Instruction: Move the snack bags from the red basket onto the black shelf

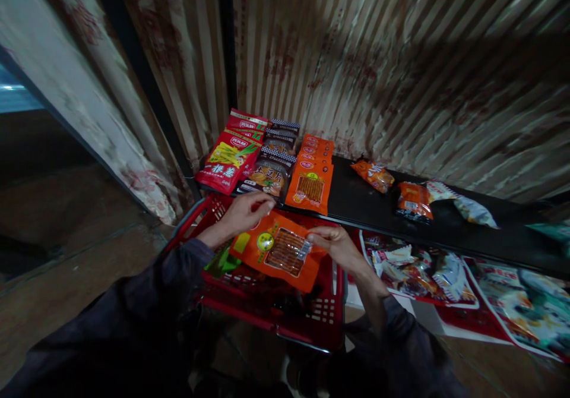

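An orange snack packet, with a window showing brown strips, is tilted above the red shopping basket. My right hand pinches its right edge between thumb and fingers. At the packet's upper left corner, my left hand is closed, fingertips together; the exact grip is partly hidden. Just beyond my hands, matching orange packets lie overlapped in a row on the black shelf. To their left are dark potato-chip packets and red packets. Something green shows in the basket under the packet.
Loose orange bags and a white-blue bag lie farther right on the shelf. Below its front edge, red-and-white bins hold several wrapped snacks. A striped curtain hangs behind, and a dark post stands at left.
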Tool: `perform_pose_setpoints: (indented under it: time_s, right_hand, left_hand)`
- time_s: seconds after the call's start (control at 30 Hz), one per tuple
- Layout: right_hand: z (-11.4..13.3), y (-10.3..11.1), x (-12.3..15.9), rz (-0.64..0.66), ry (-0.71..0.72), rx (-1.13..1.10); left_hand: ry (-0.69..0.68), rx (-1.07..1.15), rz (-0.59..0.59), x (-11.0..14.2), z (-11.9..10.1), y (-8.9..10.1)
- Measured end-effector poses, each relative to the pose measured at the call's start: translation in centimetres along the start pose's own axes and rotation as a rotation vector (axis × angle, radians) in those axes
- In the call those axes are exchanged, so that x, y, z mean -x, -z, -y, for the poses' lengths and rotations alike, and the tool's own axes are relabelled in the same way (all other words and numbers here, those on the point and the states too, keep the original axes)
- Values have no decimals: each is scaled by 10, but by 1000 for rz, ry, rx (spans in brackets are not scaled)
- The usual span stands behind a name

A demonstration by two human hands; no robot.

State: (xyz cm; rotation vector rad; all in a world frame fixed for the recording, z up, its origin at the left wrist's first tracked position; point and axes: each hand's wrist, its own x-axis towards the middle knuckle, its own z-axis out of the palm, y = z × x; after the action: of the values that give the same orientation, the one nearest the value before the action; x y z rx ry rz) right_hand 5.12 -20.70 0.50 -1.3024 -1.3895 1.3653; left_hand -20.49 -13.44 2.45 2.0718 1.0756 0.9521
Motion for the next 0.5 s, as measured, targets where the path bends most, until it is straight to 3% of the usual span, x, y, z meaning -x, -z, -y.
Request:
perform_pose_setpoints:
  time_s: [0.1, 0.17, 0.23, 0.3, 0.4, 0.5]
  right_hand:
    - [7, 9, 2, -186, -16, -154]
    - [8, 11, 1, -305, -21, -274]
    - [7, 9, 0, -388, -7, -395]
    - [5, 5, -3, -426, 11, -484]
    - [1, -2, -5, -446, 30, -520]
    - [-5, -4, -4, -443, 25, -507]
  left_hand:
    - [124, 144, -452, -5, 8, 13]
    - [231, 356, -578, -7, 11, 13]
    - [337, 616, -500, -7, 10, 5]
    - [404, 819, -322, -3, 6, -9]
    - [441, 988, -32, 6, -4, -29]
    - [438, 1112, 108, 13, -8, -38]
